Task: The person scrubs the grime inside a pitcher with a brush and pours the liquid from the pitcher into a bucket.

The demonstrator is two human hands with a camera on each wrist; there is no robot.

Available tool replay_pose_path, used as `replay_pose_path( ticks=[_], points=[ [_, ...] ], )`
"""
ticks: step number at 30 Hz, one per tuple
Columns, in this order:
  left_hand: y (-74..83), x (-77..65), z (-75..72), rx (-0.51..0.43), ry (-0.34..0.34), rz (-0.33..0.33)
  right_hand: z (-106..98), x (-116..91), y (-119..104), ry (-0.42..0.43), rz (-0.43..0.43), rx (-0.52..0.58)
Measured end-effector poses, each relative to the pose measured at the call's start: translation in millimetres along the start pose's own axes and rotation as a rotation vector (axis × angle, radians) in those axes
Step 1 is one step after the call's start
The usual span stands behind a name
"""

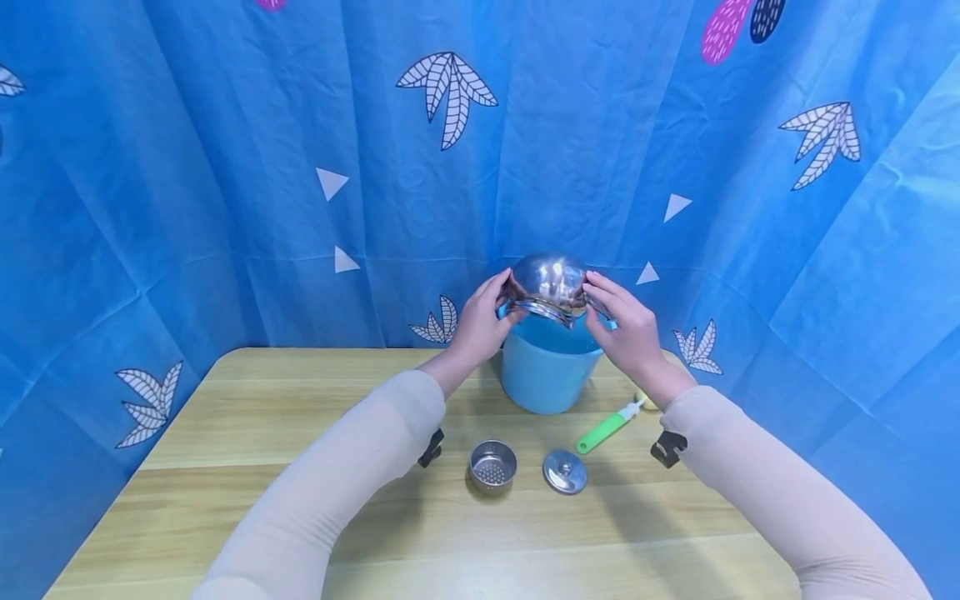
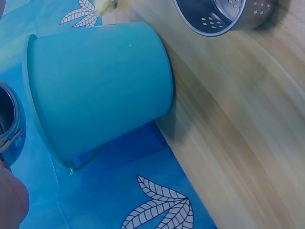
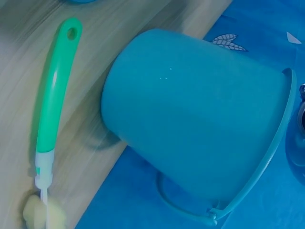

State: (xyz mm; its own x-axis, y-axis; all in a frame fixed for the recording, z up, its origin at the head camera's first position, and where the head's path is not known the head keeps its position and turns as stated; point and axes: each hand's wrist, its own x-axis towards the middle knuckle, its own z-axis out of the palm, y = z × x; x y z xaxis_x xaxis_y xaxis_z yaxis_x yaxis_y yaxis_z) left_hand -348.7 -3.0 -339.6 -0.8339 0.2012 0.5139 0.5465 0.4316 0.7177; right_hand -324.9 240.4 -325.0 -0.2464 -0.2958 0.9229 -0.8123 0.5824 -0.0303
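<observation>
A shiny stainless steel teapot (image 1: pixel 551 279) is held tipped over above a light blue bucket (image 1: pixel 547 379), its round base up and its rim facing down toward me. My left hand (image 1: pixel 477 327) grips its left side. On its right side, my right hand (image 1: pixel 628 332) holds it with fingers over the top and thumb below. In the left wrist view only a piece of the teapot (image 2: pixel 18 131) and of my left hand (image 2: pixel 12 198) shows at the edge. The right wrist view catches just a sliver of the teapot (image 3: pixel 296 148). The bucket's inside is mostly hidden.
On the wooden table (image 1: pixel 300 433), a perforated metal strainer basket (image 1: pixel 492 467) stands in front of the bucket. Right of it lie a round metal lid (image 1: pixel 565 472) and a green-handled sponge brush (image 1: pixel 606 432). A blue patterned curtain (image 1: pixel 285 167) hangs behind the table.
</observation>
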Motion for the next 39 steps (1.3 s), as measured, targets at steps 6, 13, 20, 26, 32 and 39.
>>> replay_pose_path(
  ticks=[6, 13, 20, 26, 32, 39],
  points=[
    [-1.1, -2.7, -0.9, 0.002, -0.005, -0.020, -0.5, 0.6, -4.6, -0.015, 0.053, 0.009],
    [0.5, -5.7, -3.7, 0.018, -0.010, -0.026, -1.4, 1.5, -8.3, -0.048, 0.146, -0.001],
    [-1.0, -9.5, -2.8, 0.046, 0.023, 0.011, -3.7, 4.6, -15.2, -0.071, 0.223, 0.012],
    [3.6, -14.7, -3.2, -0.018, 0.075, 0.026, -5.0, 7.3, -19.2, -0.070, 0.275, 0.042],
    [13.0, -19.7, -11.3, -0.065, 0.117, 0.041, -6.3, 13.4, -24.8, -0.064, 0.330, 0.092],
    [13.2, -24.7, -18.3, -0.084, 0.123, 0.032, -3.8, 15.3, -32.1, -0.081, 0.394, 0.131]
  ],
)
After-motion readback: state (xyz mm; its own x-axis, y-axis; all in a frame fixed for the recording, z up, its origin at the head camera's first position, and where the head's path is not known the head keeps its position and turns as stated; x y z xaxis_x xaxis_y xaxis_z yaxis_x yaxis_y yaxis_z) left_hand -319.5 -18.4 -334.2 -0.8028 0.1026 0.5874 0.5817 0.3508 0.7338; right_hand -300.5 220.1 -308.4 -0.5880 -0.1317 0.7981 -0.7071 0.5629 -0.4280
